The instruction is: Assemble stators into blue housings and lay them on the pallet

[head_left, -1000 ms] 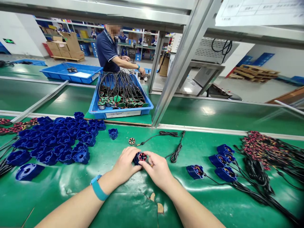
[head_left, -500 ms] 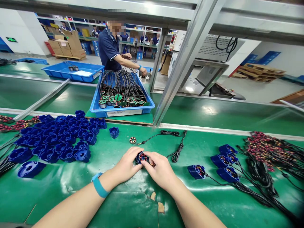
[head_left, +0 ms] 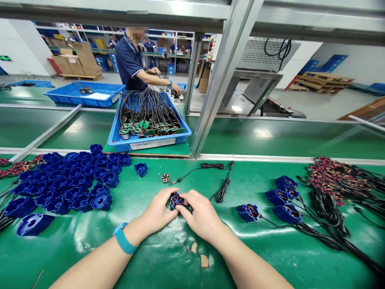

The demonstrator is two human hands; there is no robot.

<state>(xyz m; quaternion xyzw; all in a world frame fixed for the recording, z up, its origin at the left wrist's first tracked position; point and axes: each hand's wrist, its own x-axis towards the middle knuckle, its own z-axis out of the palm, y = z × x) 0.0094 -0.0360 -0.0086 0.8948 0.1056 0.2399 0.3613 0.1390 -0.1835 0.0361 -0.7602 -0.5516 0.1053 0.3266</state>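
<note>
Between my hands, low over the green bench, is a blue plastic motor housing (head_left: 173, 201) with red and dark coil windings showing inside it. My left hand (head_left: 160, 209), with a teal band at the wrist, is closed round its left side. The thumb and fingers of my right hand (head_left: 199, 212) pinch at its right side and the windings; what exactly the fingertips touch is partly hidden. Just beyond lies a loose wound stator (head_left: 165, 178) on a black cable (head_left: 192, 171). A single blue housing (head_left: 140, 169) stands to its left.
Many blue housings (head_left: 75, 176) crowd the left. At right lie several housings with coils fitted (head_left: 287, 212) and a heap of stators with cables (head_left: 327, 180). A blue tray (head_left: 120, 147) of wired circuit boards stands beyond, beside a metal post (head_left: 210, 108). A co-worker (head_left: 129, 64) stands behind it.
The camera view has shifted slightly. Both hands stay at the blue housing, which seems turned a little, and the right fingers have moved slightly over it.
</note>
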